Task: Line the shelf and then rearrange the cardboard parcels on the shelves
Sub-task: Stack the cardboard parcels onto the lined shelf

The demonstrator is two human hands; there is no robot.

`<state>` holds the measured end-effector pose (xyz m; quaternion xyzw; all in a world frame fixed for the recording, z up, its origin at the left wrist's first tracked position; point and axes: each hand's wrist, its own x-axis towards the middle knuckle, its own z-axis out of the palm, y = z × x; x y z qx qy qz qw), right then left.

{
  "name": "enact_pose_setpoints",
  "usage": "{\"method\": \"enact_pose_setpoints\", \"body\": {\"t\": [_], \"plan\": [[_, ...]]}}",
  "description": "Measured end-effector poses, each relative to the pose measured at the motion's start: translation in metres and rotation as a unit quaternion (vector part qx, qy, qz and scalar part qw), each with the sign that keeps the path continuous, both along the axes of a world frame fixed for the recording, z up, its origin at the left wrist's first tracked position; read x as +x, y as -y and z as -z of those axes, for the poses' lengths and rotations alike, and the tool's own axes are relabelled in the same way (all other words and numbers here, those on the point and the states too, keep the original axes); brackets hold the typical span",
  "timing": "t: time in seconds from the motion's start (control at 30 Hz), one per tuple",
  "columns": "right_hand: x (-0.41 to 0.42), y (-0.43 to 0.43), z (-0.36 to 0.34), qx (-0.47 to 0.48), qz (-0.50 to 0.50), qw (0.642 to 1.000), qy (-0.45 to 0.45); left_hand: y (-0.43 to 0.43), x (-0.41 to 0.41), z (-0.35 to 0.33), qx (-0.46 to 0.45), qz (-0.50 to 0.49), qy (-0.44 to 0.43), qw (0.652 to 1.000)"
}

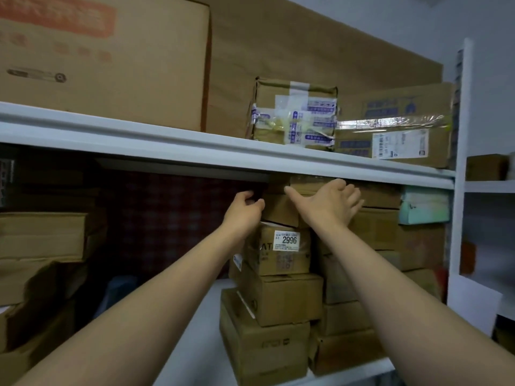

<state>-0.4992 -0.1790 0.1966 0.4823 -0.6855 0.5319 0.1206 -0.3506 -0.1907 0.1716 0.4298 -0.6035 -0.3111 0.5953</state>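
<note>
1. The step in hand looks like the rearranging: both hands are up at the top box of the middle stack, in the centre of the frame, just under the upper shelf
2. The left hand is curled round that box's left end, fingers hidden behind it, so it seems clamped on the box, though the far side of the grip cannot be seen
3. The right hand lies flat, fingers spread apart, on the front where the top box meets the boxes to its right; it presses or steadies and closes on nothing
4. Under the top box sits a labelled box marked 2996, then two larger boxes down to the lower shelf; the stack leans a little to the left
5. A second stack stands touching it on the right; more boxes sit at the left edge of the frame
6. A dark checked sheet hangs behind the gap at centre left; it may be the liner, but that cannot be told
7. On the upper shelf, a big carton fills the upper left; a taped parcel and a flat parcel lie at the upper right
8. The next move calls for drawing the top box straight out, low enough to clear the shelf lip, while the right hand keeps the stacks from tipping
</note>
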Motion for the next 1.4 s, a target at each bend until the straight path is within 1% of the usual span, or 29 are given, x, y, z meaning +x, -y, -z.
{"method": "enact_pose_setpoints", "body": {"t": [0.13, 0.23, 0.33, 0.4, 0.5, 0.57, 0.63, 0.67, 0.77, 0.83, 0.9, 1.07, 1.13, 1.2, 1.27, 1.33, 1.4], "plan": [[-0.001, 0.017, -0.001, 0.019, -0.01, 1.0, 0.001, 0.011, -0.015, -0.004, -0.002, 0.02, -0.009, 1.0], [0.003, 0.028, -0.003, -0.005, -0.006, 1.0, 0.008, 0.021, -0.02, -0.012, -0.01, 0.028, -0.006, 1.0], [0.006, 0.03, -0.002, -0.025, 0.0, 1.0, -0.005, 0.03, -0.022, -0.018, 0.01, 0.038, -0.035, 0.999], [0.005, 0.03, -0.001, -0.036, 0.003, 0.999, -0.034, 0.035, -0.023, -0.019, 0.025, 0.057, -0.071, 0.996], [0.002, 0.029, 0.001, -0.026, -0.012, 0.998, -0.06, 0.038, -0.023, -0.02, 0.039, 0.099, -0.15, 0.983], [-0.001, 0.029, 0.002, -0.021, -0.032, 0.996, -0.084, 0.037, -0.024, -0.023, 0.057, 0.123, -0.231, 0.963], [-0.002, 0.027, 0.003, -0.032, -0.062, 0.99, -0.126, 0.033, -0.024, -0.026, 0.079, 0.141, -0.283, 0.945], [-0.002, 0.026, 0.004, -0.044, -0.08, 0.984, -0.153, 0.031, -0.023, -0.028, 0.087, 0.145, -0.298, 0.939], [0.005, 0.017, 0.003, -0.062, -0.125, 0.964, -0.224, 0.029, -0.01, -0.035, 0.099, 0.114, -0.308, 0.939], [0.009, 0.012, 0.003, -0.066, -0.155, 0.951, -0.26, 0.027, 0.003, -0.039, 0.109, 0.097, -0.322, 0.935], [0.013, 0.009, 0.004, -0.091, -0.184, 0.936, -0.286, 0.024, 0.019, -0.042, 0.113, 0.079, -0.333, 0.933], [0.029, 0.005, 0.012, -0.128, -0.245, 0.917, -0.287, 0.017, 0.048, -0.03, 0.082, 0.076, -0.362, 0.925], [0.04, 0.004, 0.017, -0.143, -0.281, 0.899, -0.303, 0.012, 0.062, -0.018, 0.056, 0.038, -0.38, 0.922], [0.052, 0.002, 0.021, -0.156, -0.322, 0.882, -0.306, 0.006, 0.076, -0.001, 0.04, 0.003, -0.357, 0.933], [0.068, 0.0, 0.026, -0.153, -0.366, 0.875, -0.279, -0.006, 0.087, 0.015, 0.05, 0.007, -0.313, 0.948], [0.083, -0.002, 0.031, -0.139, -0.4, 0.879, -0.221, -0.016, 0.096, 0.027, 0.034, -0.006, -0.305, 0.952], [0.097, -0.001, 0.039, -0.114, -0.427, 0.884, -0.154, -0.025, 0.105, 0.035, 0.0, -0.045, -0.303, 0.952]]}}
